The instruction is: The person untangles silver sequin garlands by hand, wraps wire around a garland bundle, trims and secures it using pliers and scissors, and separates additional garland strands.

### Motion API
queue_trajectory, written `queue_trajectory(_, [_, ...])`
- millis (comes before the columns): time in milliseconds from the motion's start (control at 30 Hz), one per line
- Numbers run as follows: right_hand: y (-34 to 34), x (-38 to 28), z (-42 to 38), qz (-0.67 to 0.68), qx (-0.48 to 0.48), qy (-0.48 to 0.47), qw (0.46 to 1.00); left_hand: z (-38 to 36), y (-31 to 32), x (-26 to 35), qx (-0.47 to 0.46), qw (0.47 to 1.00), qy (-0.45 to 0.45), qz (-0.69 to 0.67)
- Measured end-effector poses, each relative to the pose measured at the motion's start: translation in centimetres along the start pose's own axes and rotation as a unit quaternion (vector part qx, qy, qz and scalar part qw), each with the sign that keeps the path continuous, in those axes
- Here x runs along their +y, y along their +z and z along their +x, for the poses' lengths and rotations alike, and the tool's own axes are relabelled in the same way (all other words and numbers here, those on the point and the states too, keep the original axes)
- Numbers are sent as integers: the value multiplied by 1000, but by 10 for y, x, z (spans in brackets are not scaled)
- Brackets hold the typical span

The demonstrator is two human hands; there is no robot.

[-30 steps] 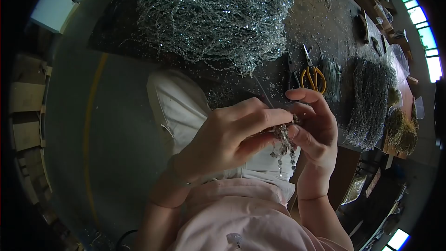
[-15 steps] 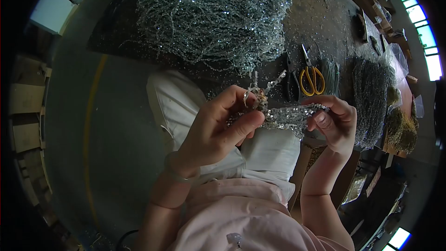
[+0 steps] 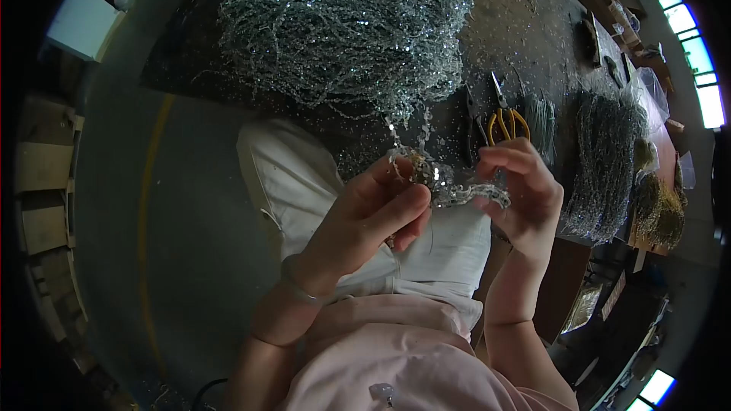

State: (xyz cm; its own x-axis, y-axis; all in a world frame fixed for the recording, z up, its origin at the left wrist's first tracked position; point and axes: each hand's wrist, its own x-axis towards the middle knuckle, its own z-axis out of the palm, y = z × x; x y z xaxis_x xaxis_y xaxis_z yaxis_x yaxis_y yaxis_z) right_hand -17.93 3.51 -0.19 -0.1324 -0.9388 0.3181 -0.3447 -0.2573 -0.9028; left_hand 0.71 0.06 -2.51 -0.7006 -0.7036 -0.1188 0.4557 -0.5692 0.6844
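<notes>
A small glittery silver bunch (image 3: 435, 175) of beaded strands is pinched between the thumb and fingers of my left hand (image 3: 373, 217), above my lap. Its strands stick out upward and to the right. My right hand (image 3: 525, 190) is at the right end of these strands, thumb and fingers curled around them; the exact contact is blurred. Beyond both hands, a large pile of silver glittery strands (image 3: 350, 30) lies on the dark table.
Yellow-handled scissors (image 3: 508, 123) and dark-handled pliers (image 3: 474, 125) lie beyond my right hand, beside a bundle of thin green stems (image 3: 540, 128). More silver strands (image 3: 605, 164) and gold strands (image 3: 661, 211) hang at the table's right side (image 3: 563, 38).
My right hand has moved left, closer to my left hand. The bunch has turned, and its right-hand strands now look shorter and curl differently. The view has shifted slightly.
</notes>
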Motion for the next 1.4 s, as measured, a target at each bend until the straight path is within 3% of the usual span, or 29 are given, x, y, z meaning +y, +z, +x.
queue_trajectory(67, [6, -9, -1, 52, -90, -36, 994, 0, 7, 1, 3, 998, -3, 56])
queue_trajectory(233, [11, 0, -11, 69, -54, -86, 992, -3, 15, -6, 26, 990, 15, 140])
queue_trajectory(333, [12, -1, -14, 49, -40, -108, 992, -5, 12, -10, 42, 972, 66, 222])
queue_trajectory(400, [14, -7, -15, 8, 2, -98, 995, -5, 14, -12, 58, 914, 161, 367])
queue_trajectory(433, [15, -9, -16, 8, 2, -98, 995, -4, 12, -15, 58, 914, 161, 367])
queue_trajectory(500, [15, -11, -17, 12, 25, -90, 996, 0, 11, -23, 91, 896, 248, 356])
queue_trajectory(633, [12, -10, -17, 76, 10, -74, 994, 1, 30, -15, 174, 936, 234, 198])
queue_trajectory(700, [12, -13, -17, 173, -25, -3, 985, -1, 16, 2, -21, 920, 131, 369])
queue_trajectory(833, [15, -15, -14, 207, -27, 13, 978, -3, 13, 2, 12, 923, 119, 365])
queue_trajectory(933, [14, -14, -14, 135, -59, -21, 989, -6, 11, -3, 20, 924, 113, 364])
queue_trajectory(1000, [16, -12, -16, 198, -13, 18, 980, -7, 14, -6, 40, 963, 92, 251])
queue_trajectory(1200, [14, -19, -14, 262, -23, 74, 962, -10, 16, -3, 56, 975, 48, 210])
queue_trajectory(1400, [12, -17, -13, 292, -46, 71, 953, -10, 23, -1, 69, 980, 46, 180])
